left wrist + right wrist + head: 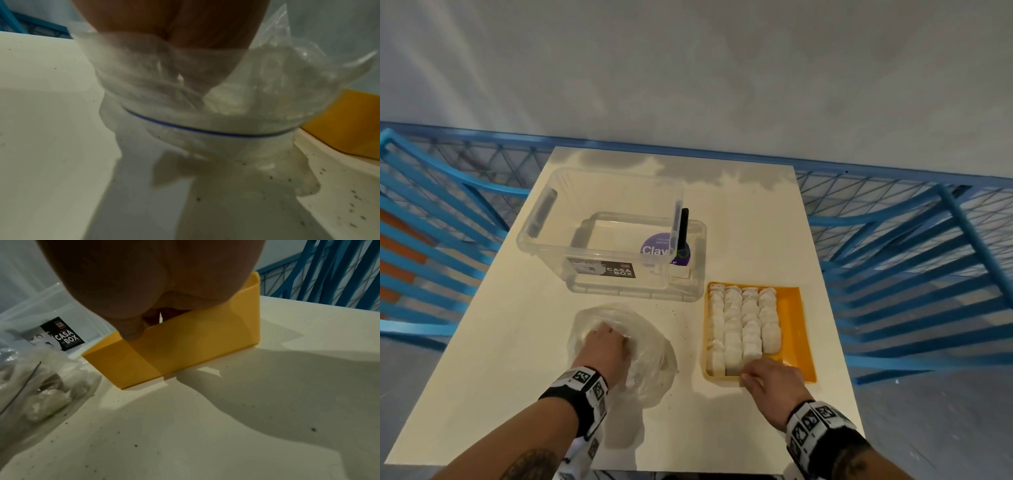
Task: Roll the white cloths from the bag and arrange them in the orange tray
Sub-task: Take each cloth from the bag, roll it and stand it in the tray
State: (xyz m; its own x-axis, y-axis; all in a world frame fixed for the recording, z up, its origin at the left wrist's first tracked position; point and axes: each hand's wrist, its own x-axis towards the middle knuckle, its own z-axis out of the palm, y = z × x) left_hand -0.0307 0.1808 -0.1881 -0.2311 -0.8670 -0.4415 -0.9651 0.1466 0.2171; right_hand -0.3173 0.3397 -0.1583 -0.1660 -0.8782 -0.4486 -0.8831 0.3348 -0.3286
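A clear plastic bag (654, 356) lies on the white table, with loose white cloths (643, 375) showing through it. My left hand (613, 339) reaches into its mouth; the plastic (226, 113) hides the fingers, so I cannot tell what they hold. The orange tray (791, 308) sits to the right with several rolled white cloths (743, 322) packed in rows on its left side. My right hand (767, 371) grips the tray's near wall (185, 345), thumb (131, 334) outside and fingers over the rim.
A clear storage box (599, 240) stands on its lid behind the bag and the tray. Blue slatted chairs flank the table on the left (431, 222) and on the right (911, 274). A strip along the tray's right side is bare.
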